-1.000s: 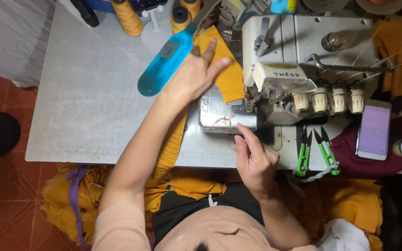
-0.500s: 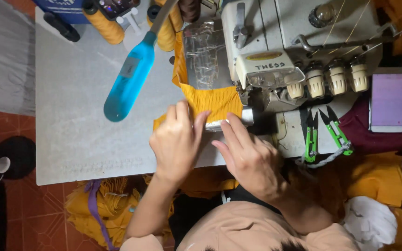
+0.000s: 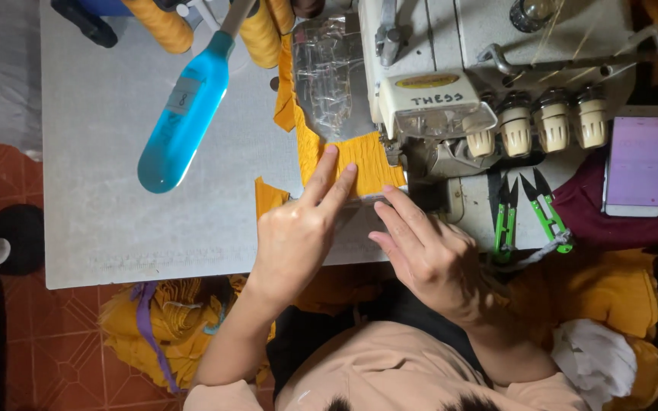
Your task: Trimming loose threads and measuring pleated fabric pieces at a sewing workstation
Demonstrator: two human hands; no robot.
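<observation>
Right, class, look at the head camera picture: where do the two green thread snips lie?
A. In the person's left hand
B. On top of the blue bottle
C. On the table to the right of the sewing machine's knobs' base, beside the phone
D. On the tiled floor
C: the green thread snips lie on the table below the machine's knobs, left of the phone; neither hand holds them.

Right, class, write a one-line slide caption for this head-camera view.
Left hand and right hand press yellow fabric flat beside a white sewing machine on a grey table.
</observation>
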